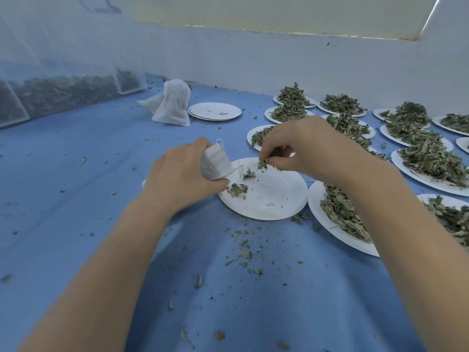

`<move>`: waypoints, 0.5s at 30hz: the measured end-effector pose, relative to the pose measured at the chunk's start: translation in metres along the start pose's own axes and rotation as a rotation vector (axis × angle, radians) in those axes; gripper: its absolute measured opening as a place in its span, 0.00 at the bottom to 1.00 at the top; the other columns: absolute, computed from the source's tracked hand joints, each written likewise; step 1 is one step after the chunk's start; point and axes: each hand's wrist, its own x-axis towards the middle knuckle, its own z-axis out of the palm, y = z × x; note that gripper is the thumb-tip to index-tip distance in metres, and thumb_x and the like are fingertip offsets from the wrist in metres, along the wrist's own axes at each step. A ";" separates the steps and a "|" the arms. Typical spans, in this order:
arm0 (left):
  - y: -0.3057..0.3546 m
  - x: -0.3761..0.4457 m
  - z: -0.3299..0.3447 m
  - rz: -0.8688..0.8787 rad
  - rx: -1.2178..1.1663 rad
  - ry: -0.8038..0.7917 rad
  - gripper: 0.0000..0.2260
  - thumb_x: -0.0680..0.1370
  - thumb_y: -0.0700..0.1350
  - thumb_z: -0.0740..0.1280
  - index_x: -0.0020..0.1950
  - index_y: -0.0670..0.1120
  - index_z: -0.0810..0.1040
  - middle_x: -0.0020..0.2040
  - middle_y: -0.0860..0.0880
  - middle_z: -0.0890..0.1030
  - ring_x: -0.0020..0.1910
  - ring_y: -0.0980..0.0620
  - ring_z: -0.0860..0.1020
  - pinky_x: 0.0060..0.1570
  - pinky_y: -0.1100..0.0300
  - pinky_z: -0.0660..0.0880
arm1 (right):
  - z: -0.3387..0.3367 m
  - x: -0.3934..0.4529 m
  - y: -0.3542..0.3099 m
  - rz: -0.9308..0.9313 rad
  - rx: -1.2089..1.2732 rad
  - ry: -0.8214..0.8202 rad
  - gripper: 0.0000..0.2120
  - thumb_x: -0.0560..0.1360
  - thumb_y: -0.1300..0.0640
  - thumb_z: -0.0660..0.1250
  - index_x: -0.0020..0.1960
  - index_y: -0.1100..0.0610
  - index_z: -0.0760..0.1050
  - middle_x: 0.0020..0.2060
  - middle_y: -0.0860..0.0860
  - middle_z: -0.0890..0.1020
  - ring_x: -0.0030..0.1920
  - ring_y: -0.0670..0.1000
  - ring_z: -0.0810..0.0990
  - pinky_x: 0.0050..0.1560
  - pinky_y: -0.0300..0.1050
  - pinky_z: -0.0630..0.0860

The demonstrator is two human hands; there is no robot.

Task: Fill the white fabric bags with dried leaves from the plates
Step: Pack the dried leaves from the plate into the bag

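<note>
My left hand (181,177) grips a small white fabric bag (215,162) at the left rim of a nearly bare white plate (274,196). A few clumps of dried leaves (237,189) lie on that plate. My right hand (302,146) hovers over the plate and pinches a tuft of dried leaves (262,163) between its curled fingers. Two filled white bags (172,104) stand at the back of the blue cloth.
Several white plates heaped with dried leaves (429,158) crowd the right side, one (340,212) just right of the working plate. A stack of bare plates (215,111) sits behind. Mesh-covered bins of leaves (63,90) line the far left. Leaf crumbs (245,254) litter the blue cloth.
</note>
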 end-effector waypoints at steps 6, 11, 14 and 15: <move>0.005 -0.002 -0.003 0.059 0.090 -0.018 0.20 0.66 0.56 0.72 0.53 0.52 0.71 0.43 0.55 0.74 0.42 0.50 0.70 0.33 0.58 0.60 | 0.002 0.000 -0.003 -0.038 0.050 0.040 0.08 0.75 0.61 0.67 0.51 0.54 0.81 0.49 0.47 0.81 0.41 0.44 0.74 0.53 0.37 0.71; 0.017 -0.006 0.001 0.145 0.057 -0.002 0.21 0.66 0.56 0.72 0.55 0.51 0.72 0.45 0.54 0.77 0.44 0.49 0.74 0.38 0.58 0.65 | 0.012 0.007 -0.012 -0.099 0.052 0.119 0.08 0.74 0.59 0.67 0.51 0.52 0.82 0.46 0.47 0.81 0.41 0.45 0.72 0.51 0.41 0.71; 0.024 -0.008 0.006 0.139 0.007 0.002 0.20 0.65 0.57 0.71 0.52 0.51 0.71 0.39 0.57 0.74 0.41 0.51 0.73 0.35 0.58 0.64 | 0.019 0.009 -0.018 -0.117 0.097 0.165 0.07 0.72 0.60 0.70 0.49 0.53 0.83 0.42 0.48 0.83 0.39 0.47 0.75 0.48 0.41 0.72; 0.025 -0.008 0.007 0.125 -0.023 0.002 0.19 0.65 0.58 0.71 0.49 0.52 0.70 0.38 0.57 0.73 0.40 0.51 0.72 0.34 0.57 0.65 | 0.022 0.008 -0.020 -0.108 0.163 0.202 0.07 0.71 0.61 0.70 0.48 0.54 0.83 0.41 0.48 0.83 0.39 0.46 0.77 0.47 0.39 0.72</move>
